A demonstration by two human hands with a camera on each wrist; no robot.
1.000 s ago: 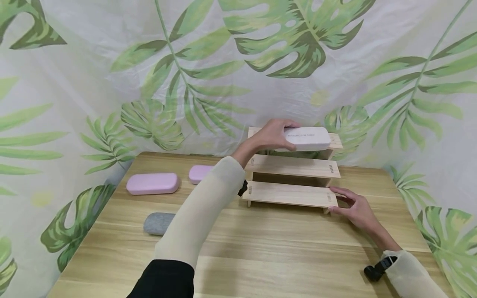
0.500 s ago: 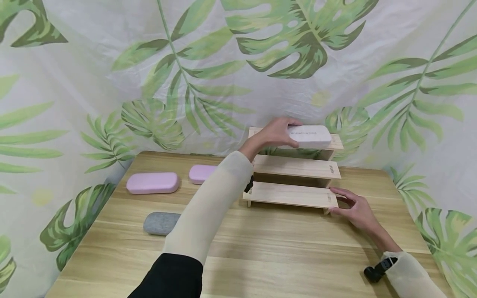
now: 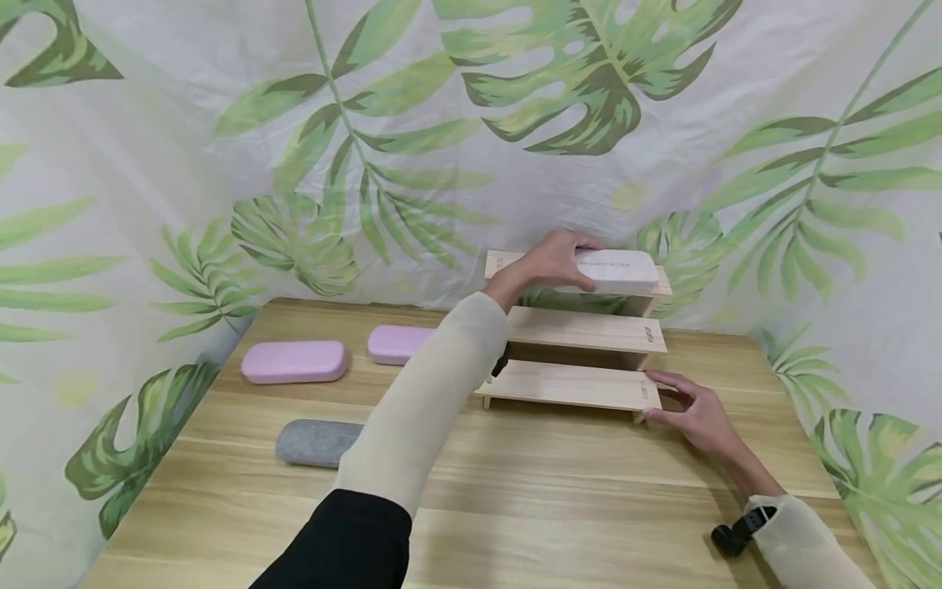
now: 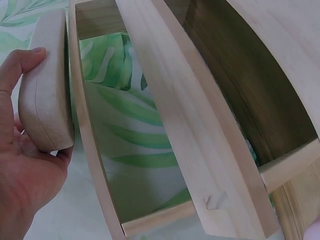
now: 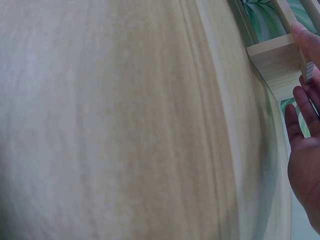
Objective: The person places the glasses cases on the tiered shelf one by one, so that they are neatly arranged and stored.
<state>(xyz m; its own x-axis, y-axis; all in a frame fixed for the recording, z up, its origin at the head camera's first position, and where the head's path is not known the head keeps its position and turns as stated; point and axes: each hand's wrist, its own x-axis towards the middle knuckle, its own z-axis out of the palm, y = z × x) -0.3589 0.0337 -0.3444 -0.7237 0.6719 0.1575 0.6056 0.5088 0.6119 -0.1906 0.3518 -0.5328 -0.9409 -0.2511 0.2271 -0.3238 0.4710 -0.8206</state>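
Observation:
My left hand (image 3: 555,260) grips a white glasses case (image 3: 616,271) by its left end, over the top tier of a three-tier wooden shelf (image 3: 581,330). In the left wrist view the thumb lies on one side of the case (image 4: 46,85) and the fingers pass behind it. The case lies along the top board; whether it bears on the board I cannot tell. At the right end of the lowest tier, my right hand (image 3: 695,411) holds the board (image 5: 306,67) between thumb and fingers. Its other fingers are partly cut off in the right wrist view.
On the table (image 3: 545,507), left of the shelf, lie a pink glasses case (image 3: 294,361) and another pink case (image 3: 397,344), partly behind my left sleeve. Nearer sits a grey felt-like case (image 3: 315,442), also partly covered. A leaf-print cloth (image 3: 412,147) hangs behind the table.
My left hand and the white case have shifted slightly right along the top tier. The right hand keeps its place on the lowest board.

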